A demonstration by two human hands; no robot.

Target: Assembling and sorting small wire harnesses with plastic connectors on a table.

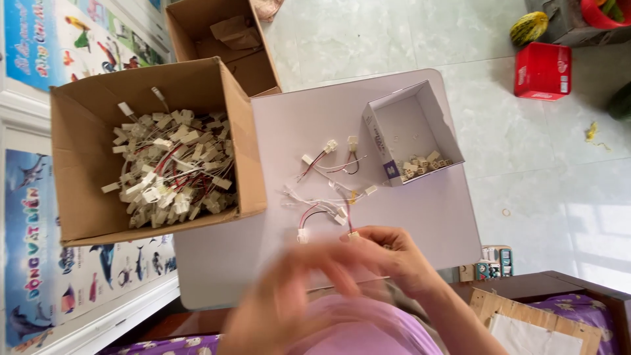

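Your right hand (388, 253) pinched the end of a small wire harness (348, 220) at the near edge of the counter (276, 131), its fingers closed on the white plug with the red and black leads running off toward 12 o'clock. Your left hand (289, 289) was at 8 o'clock from it, just beside it and smeared by motion; I could not tell whether it was closed on anything.

Beyond your fingers, toward 12 o'clock, lay a loose tangle of finished harnesses (325, 177): about six white plugs showed, though the wires crossed too much for a sure count. At 1 o'clock stood one small white box (420, 108), open, with a little heap of pale connectors (424, 163) in its near corner.

At 10 o'clock sat one large cardboard box (243, 144), partly overhanging the counter and filled with a heap of wired plugs (167, 171), too many to count. A second cardboard box (197, 33) stood behind it at 11 o'clock, holding crumpled brown paper.

Out on the floor (526, 164) at 2 o'clock sat one red box (543, 71).
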